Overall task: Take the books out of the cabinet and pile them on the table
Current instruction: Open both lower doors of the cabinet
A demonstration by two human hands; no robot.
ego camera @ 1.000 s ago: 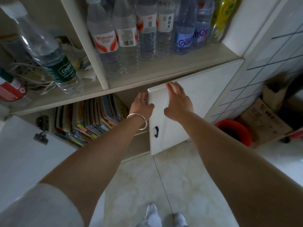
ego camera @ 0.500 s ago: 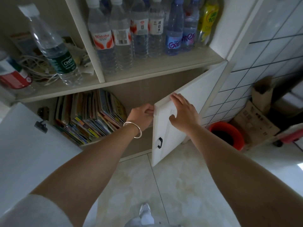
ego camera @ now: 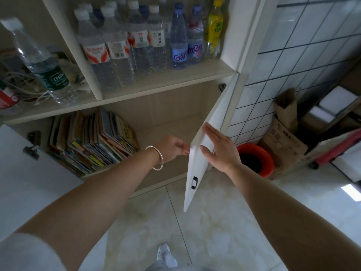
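Note:
A row of thin, colourful books (ego camera: 91,145) leans in the left half of the lower cabinet compartment (ego camera: 166,118). The right cabinet door (ego camera: 212,133), white with a small black handle, stands swung out towards me. My left hand (ego camera: 172,148), with a silver bangle on the wrist, pinches the door's free edge from the inner side. My right hand (ego camera: 218,148) lies flat with straight fingers on the door's outer face. The left door (ego camera: 25,173) also stands swung out at the lower left. No table is in view.
Several water bottles (ego camera: 136,44) stand on the shelf above the books, with one green-labelled bottle (ego camera: 41,61) and cables at the left. A red bucket (ego camera: 256,161) and cardboard boxes (ego camera: 283,137) sit on the floor by the tiled wall at the right. My shoe (ego camera: 166,255) is below.
The right door has swung out from almost closed to wide, baring the right half of the compartment. Both hands moved with the door's edge, down and to the right.

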